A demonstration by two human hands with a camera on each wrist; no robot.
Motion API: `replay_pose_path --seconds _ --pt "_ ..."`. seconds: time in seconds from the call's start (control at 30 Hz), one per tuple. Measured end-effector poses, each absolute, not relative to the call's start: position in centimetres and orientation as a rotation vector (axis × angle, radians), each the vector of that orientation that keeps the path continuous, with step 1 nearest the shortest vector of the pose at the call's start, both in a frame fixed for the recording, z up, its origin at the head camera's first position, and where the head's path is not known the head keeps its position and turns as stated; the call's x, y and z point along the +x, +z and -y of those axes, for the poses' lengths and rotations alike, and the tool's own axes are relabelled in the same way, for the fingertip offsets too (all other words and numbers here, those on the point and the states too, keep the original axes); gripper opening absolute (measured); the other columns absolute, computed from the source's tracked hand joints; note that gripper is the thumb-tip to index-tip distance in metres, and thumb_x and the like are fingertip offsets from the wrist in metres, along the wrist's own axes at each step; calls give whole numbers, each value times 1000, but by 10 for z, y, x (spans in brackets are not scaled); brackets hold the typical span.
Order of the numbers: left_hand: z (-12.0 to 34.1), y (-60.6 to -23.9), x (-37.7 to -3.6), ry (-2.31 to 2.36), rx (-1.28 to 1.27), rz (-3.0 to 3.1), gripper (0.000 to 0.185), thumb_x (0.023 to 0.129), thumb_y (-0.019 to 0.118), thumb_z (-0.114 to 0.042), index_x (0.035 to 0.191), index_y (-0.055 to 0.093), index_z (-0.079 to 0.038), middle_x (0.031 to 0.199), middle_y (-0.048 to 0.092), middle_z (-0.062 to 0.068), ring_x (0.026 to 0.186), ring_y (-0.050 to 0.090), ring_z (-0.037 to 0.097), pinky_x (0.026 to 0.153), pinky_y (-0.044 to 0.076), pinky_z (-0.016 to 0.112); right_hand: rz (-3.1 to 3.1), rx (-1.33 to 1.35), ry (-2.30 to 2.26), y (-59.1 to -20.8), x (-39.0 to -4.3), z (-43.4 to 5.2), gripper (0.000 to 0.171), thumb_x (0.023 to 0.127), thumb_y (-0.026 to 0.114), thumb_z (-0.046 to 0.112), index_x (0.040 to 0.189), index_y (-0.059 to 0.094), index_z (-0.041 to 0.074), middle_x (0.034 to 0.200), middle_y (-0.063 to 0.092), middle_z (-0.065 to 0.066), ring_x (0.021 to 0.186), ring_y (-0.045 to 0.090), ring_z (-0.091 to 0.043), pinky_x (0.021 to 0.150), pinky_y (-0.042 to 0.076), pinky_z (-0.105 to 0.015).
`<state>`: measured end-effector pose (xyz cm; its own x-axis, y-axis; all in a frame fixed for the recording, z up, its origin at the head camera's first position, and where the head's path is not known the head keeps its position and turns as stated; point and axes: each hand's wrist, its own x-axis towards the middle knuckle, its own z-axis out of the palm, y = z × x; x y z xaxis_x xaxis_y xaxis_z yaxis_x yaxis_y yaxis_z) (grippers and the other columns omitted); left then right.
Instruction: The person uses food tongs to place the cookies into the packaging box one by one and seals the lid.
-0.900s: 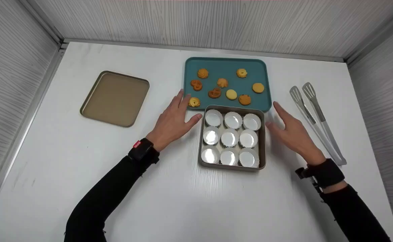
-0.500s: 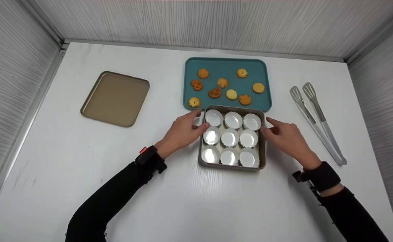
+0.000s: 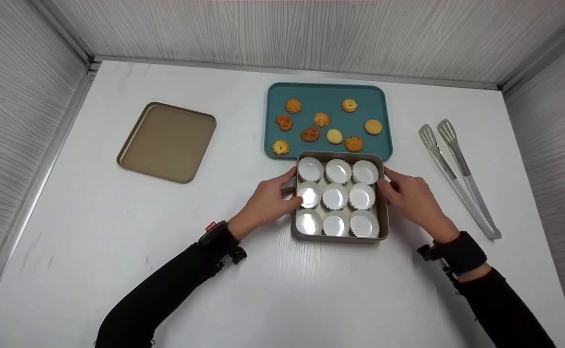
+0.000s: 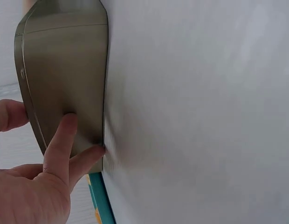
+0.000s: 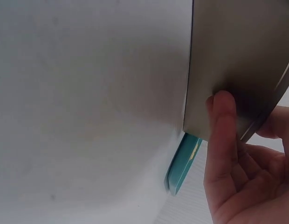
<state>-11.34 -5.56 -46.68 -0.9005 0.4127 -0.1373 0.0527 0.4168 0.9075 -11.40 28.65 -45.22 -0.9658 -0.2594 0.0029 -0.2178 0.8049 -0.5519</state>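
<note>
A square bronze-coloured baking tin (image 3: 339,239) holds several white fluted cupcake liners (image 3: 334,197) in rows. My left hand (image 3: 270,200) grips its left wall, thumb over the rim. In the left wrist view, fingertips press the outside of the tin (image 4: 65,65). On the opposite side, my right hand (image 3: 414,199) holds the right wall between thumb and fingers. The right wrist view has fingers (image 5: 223,121) flat against the tin's outer wall (image 5: 237,51). Right behind the tin, a teal tray (image 3: 306,92) carries several cookies (image 3: 321,119), including pretzel shapes.
A shallow bronze square lid or tray (image 3: 166,142) lies at the left of the white table (image 3: 244,295). Metal tongs (image 3: 464,183) with slotted ends lie on the right. Panelled walls (image 3: 292,34) stand at the back and both sides.
Both hands have come in from beside the teal tray and taken hold of the tin's side walls. The tin has shifted slightly to the right and turned a little.
</note>
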Motion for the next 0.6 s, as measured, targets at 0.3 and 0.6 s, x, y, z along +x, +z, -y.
replay_pose_path --seconds 0.3,0.6 --pt "54 -474 -118 1425 537 -2419 79 93 65 -16 162 28 -2 157 47 14 128 62 29 108 49 33 -2900 -367 -877 -451 -117 -285 38 108 51 20 136 65 -1 62 53 0 55 49 -16 52 39 -30" --pt "52 -476 -118 1426 481 -2442 79 92 64 -14 161 28 -2 157 45 13 132 59 28 111 45 32 -2880 -328 -895 -453 -119 -285 42 108 50 22 142 61 0 64 56 -1 56 52 -15 53 40 -29"
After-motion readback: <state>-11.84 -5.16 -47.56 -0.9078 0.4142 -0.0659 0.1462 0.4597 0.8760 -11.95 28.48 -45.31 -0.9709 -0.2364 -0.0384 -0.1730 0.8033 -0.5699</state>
